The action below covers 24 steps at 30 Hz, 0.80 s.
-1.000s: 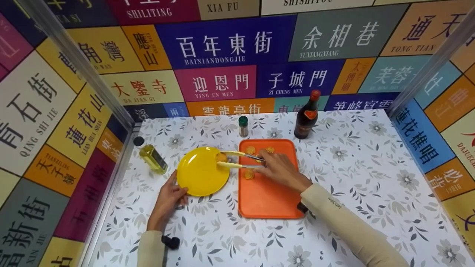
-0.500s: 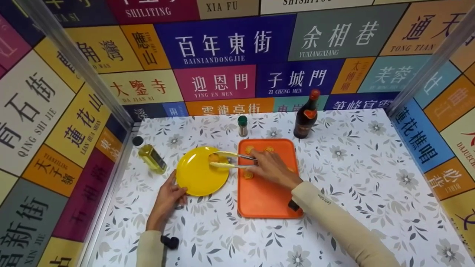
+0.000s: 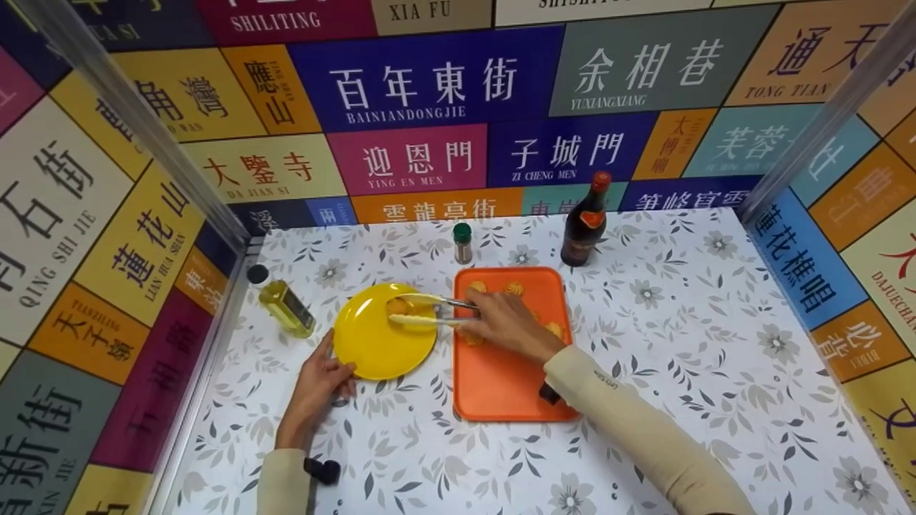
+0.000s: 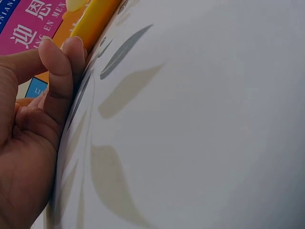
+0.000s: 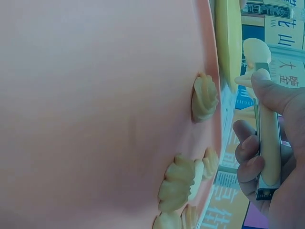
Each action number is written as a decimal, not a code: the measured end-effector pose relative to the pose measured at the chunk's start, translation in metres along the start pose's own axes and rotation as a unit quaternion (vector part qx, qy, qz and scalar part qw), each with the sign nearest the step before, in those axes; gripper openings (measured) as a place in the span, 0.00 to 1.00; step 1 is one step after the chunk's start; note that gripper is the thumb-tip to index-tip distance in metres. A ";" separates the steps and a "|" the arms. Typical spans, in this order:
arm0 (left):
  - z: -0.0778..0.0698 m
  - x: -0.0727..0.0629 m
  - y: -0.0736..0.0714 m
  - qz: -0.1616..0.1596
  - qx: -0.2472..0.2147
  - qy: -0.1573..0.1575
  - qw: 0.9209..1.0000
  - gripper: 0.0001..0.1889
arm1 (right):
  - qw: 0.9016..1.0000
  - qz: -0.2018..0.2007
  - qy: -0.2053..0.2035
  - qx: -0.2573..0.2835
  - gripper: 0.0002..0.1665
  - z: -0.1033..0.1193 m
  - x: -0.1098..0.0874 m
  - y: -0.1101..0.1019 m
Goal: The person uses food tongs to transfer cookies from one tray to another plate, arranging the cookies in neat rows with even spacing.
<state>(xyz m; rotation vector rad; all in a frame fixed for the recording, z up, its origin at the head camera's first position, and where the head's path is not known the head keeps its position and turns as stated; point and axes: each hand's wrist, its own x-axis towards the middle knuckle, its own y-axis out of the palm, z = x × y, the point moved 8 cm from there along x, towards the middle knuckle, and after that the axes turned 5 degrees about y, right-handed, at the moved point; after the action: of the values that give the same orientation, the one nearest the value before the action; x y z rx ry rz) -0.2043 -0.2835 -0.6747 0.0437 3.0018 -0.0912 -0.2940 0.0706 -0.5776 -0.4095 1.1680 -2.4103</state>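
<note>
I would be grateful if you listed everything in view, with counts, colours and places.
Table: one, white with grey floral print, below
Walls: three visible, multicoloured sign panels, back and sides
Tray: one, orange, table's centre
Plate: one, yellow, left of tray
Tongs: one pair, pale and silver, reaching over plate
Held biscuit: one, golden, between tong tips
Other biscuits: several, golden, on tray; exact count obscured
Oil bottle: one, yellow-green, black cap, left of plate
Shaker: one, green cap, behind tray
Tall bottle: one, dark, red cap, behind tray's right corner
Wrist cameras: two, black, on wrists
Sleeves: two, beige, on arms
Left hand: one, holding plate's rim
Right hand: one, gripping tongs
</note>
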 end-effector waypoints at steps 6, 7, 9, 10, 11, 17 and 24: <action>0.003 -0.001 0.000 -0.007 0.000 -0.018 1.000 0.48 | 1.000 0.017 0.013 0.005 0.21 0.003 0.004 0.004; 0.002 -0.001 0.000 -0.009 0.000 -0.018 1.000 0.48 | 1.000 0.016 0.011 0.003 0.21 0.005 0.005 0.004; 0.001 0.000 0.001 -0.010 -0.001 -0.016 1.000 0.48 | 1.000 0.013 0.004 -0.002 0.20 0.007 0.006 0.003; 0.001 -0.001 0.001 -0.009 -0.002 -0.016 1.000 0.48 | 1.000 0.012 0.000 -0.003 0.19 0.009 0.007 0.003; 0.001 -0.001 0.002 -0.008 -0.002 -0.016 1.000 0.48 | 1.000 0.010 -0.004 -0.007 0.19 0.010 0.007 0.003; 0.000 0.000 0.003 -0.005 -0.003 -0.017 1.000 0.48 | 1.000 0.027 0.001 -0.006 0.18 0.013 0.012 0.007; 0.002 -0.002 0.000 -0.009 -0.005 -0.019 1.000 0.47 | 0.999 0.043 0.001 -0.018 0.21 0.020 0.022 0.013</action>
<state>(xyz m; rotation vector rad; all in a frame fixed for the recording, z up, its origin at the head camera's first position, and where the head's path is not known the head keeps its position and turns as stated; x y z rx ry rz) -0.2022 -0.2836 -0.6764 0.0135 2.9643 -0.0766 -0.3012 0.0393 -0.5740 -0.3600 1.2064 -2.3204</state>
